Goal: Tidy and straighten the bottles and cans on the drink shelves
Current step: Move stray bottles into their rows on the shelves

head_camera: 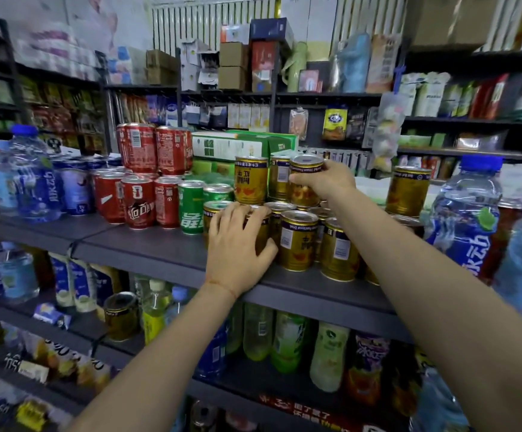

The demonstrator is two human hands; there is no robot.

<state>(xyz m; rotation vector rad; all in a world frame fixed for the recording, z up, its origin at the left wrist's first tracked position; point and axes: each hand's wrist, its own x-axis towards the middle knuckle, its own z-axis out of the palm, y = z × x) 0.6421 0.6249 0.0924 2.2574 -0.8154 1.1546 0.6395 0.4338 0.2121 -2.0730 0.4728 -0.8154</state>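
Left hand [238, 244] wraps gold can [261, 232] at shelf [147, 251] front edge. Right hand [322, 179] grips upper-tier gold can [305, 180], stacked behind. Gold group part-aligned; labels face mixed ways. Red cans [138, 201], green cans [191, 207] toward left end untouched.

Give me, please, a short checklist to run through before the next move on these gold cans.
1. Right hand grips the upper gold can: ok.
2. Left hand steadies the front gold can: ok.
3. Upper can rests squarely on the cans below: cannot tell, hand hides its base.
4. Front-row gold cans upright: ok.
5. Labels face forward: not ok, some turned.
6. Green cans clear of the gold stack: ok.
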